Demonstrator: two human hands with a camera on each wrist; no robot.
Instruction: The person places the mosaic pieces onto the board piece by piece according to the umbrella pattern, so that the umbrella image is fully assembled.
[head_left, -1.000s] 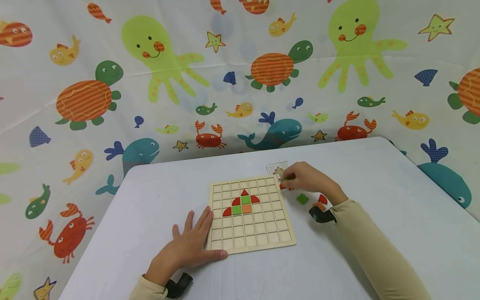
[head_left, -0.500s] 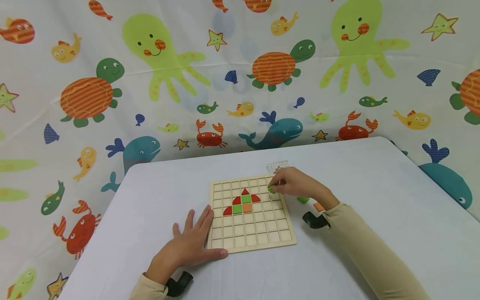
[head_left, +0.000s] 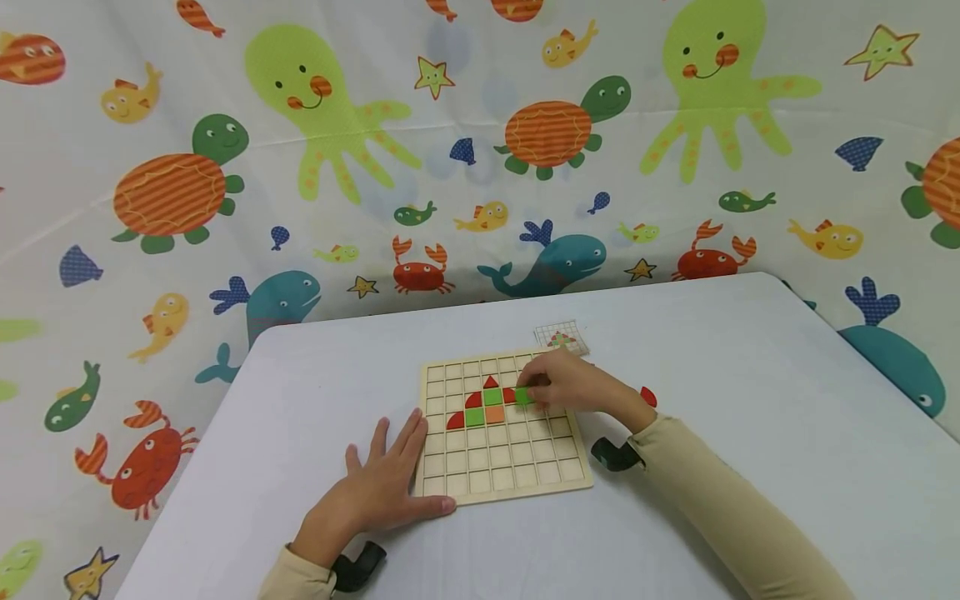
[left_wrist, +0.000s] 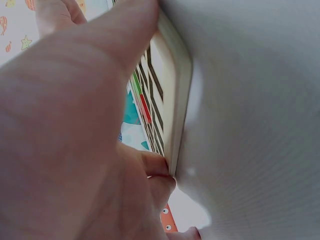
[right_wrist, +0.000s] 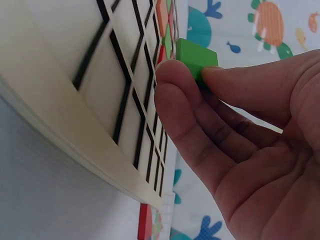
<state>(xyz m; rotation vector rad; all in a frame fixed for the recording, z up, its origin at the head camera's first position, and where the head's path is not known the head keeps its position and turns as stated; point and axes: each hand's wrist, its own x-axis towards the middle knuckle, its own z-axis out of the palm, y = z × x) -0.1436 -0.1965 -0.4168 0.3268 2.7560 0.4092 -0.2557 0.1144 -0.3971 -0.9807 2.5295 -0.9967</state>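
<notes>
My right hand [head_left: 573,383] pinches a green square block [right_wrist: 195,57] between thumb and fingers, just over the wooden grid board [head_left: 517,479]. In the head view the block sits right of a red quarter-round piece [head_left: 508,395]. On the board lie a red triangle [head_left: 491,382], two green squares, an orange square [head_left: 495,414] and two more red quarter-rounds on the left. Fingers spread, my left hand [head_left: 378,492] rests against the board's left edge, with the thumb at its near left corner.
A small card [head_left: 561,334] printed with a grid and a coloured pattern lies behind the board. A loose red piece [head_left: 648,396] shows beside the right wrist, whose arm hides other table area. A sea-animal cloth [head_left: 450,183] hangs behind the white table [head_left: 337,358].
From right of the board, my right hand has carried the green block left over the grid, up to the red quarter-round. The left hand has stayed at the board's edge.
</notes>
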